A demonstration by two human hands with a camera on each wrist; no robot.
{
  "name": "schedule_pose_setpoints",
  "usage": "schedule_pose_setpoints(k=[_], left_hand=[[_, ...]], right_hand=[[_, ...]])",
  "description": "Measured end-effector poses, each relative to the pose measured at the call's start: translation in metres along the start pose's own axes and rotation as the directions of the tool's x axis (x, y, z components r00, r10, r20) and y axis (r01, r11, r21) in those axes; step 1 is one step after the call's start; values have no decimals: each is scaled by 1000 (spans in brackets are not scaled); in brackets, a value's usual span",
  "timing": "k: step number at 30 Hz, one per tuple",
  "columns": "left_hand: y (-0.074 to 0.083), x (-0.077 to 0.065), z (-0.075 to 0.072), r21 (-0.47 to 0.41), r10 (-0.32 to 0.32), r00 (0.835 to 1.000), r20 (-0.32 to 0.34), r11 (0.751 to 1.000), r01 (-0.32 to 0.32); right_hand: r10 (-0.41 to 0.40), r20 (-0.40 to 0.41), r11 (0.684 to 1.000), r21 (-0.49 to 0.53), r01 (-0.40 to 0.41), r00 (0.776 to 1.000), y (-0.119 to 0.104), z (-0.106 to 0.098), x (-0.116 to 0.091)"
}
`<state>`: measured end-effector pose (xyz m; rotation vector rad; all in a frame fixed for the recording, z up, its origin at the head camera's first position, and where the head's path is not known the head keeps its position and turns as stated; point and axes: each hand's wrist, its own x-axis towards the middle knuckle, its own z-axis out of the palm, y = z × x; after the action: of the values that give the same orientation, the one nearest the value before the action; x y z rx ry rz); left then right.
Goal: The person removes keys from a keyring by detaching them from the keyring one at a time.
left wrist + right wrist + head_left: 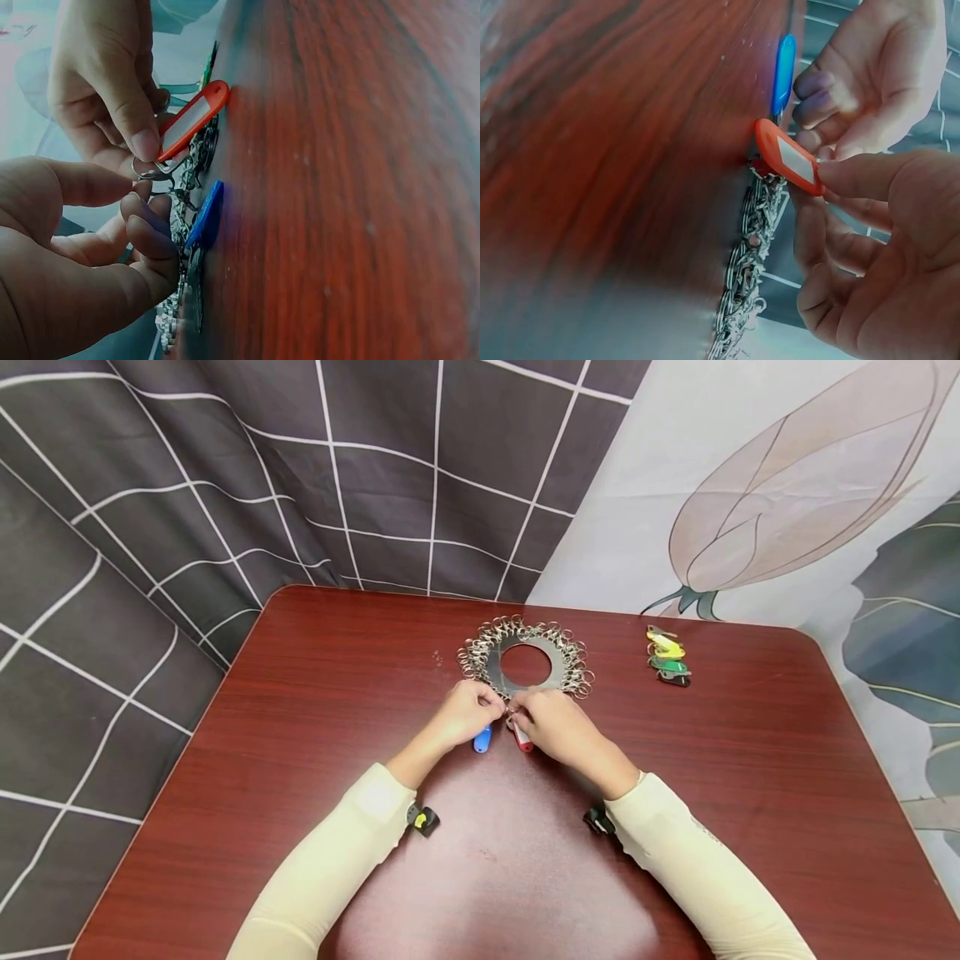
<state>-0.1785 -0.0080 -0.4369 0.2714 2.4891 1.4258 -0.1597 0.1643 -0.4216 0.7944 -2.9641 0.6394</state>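
A flat grey metal ring point(495, 667) lies on the table, edged with many small metal clasps point(576, 672) and key rings. At its near edge my left hand point(467, 714) pinches one of the clasps point(161, 193) between thumb and fingertips. Close against it, my right hand point(558, 722) grips a red key tag point(789, 157) with a white label, its thumb at the tag's ring end. The tag's metal ring point(154, 174) is right at the pinched clasp. A blue key tag point(483, 740) hangs from the ring's edge beside my left hand.
Toward the back right of the dark red table point(315, 693) lies a short row of key tags with keys, among them a yellow tag point(667, 647), a green tag point(669, 666) and a black tag point(675, 679). Curtains point(382, 477) hang behind the table.
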Motion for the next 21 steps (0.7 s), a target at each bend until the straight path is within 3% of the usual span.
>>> schedule_pose_setpoints(k=[5,10,15,21], left_hand=[[-5,7,0,-150,-67,997,43,986,72],[-8,13,-2,-291,-128,982,140,942,164],[-7,16,-5,-320,-155,966,207,923,216],[-6,17,-6,-349,-132,962,239,913,212]], right_hand=[[-42,-27,999,-17,41,999,1,0,0],[-88,-59,995,-42,86,994,3,0,-1],[-113,-78,992,-55,109,990,4,-1,-1],[-121,-73,992,-44,118,990,5,-2,-1]])
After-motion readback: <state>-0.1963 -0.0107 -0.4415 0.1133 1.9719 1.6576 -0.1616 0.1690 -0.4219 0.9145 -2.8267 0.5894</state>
